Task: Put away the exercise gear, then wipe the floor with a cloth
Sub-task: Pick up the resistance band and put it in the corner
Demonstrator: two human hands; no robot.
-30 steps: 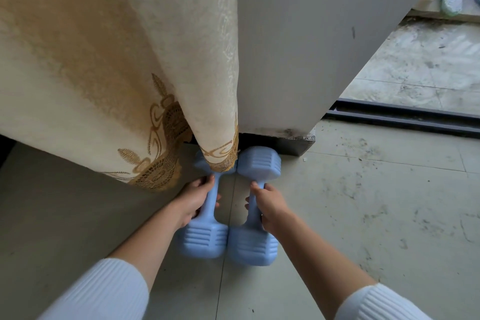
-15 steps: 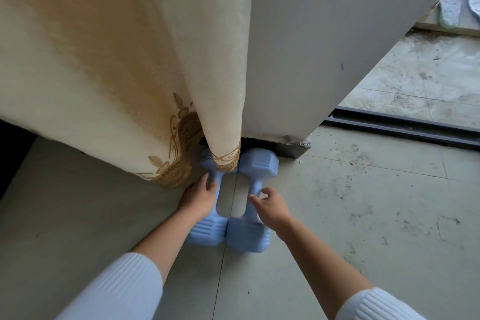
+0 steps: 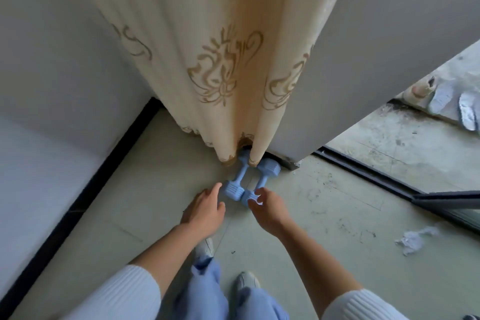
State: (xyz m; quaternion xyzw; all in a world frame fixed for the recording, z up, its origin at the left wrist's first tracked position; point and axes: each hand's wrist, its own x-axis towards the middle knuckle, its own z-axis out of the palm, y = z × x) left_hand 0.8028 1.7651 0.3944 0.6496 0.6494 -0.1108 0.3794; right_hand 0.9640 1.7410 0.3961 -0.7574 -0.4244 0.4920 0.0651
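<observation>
I note dumbbells [image 3: 232, 189] lying lengthwise away, near heads just ahead; left grip [image 3: 205, 209] spread apart, right grip [image 3: 268, 209] curled, hold unclear.

Two pale blue dumbbells, the left dumbbell [image 3: 237, 182] and the right dumbbell [image 3: 262, 180], lay side by side on the grey floor [image 3: 324, 215], their far ends under the hem of a cream curtain [image 3: 226, 60]. The left hand [image 3: 204, 212] hung with straight fingers just beside the left one's near head. The right hand [image 3: 268, 209], loosely curled, hovered at the other's near head. A crumpled cloth [image 3: 415, 238] lay well apart.
</observation>
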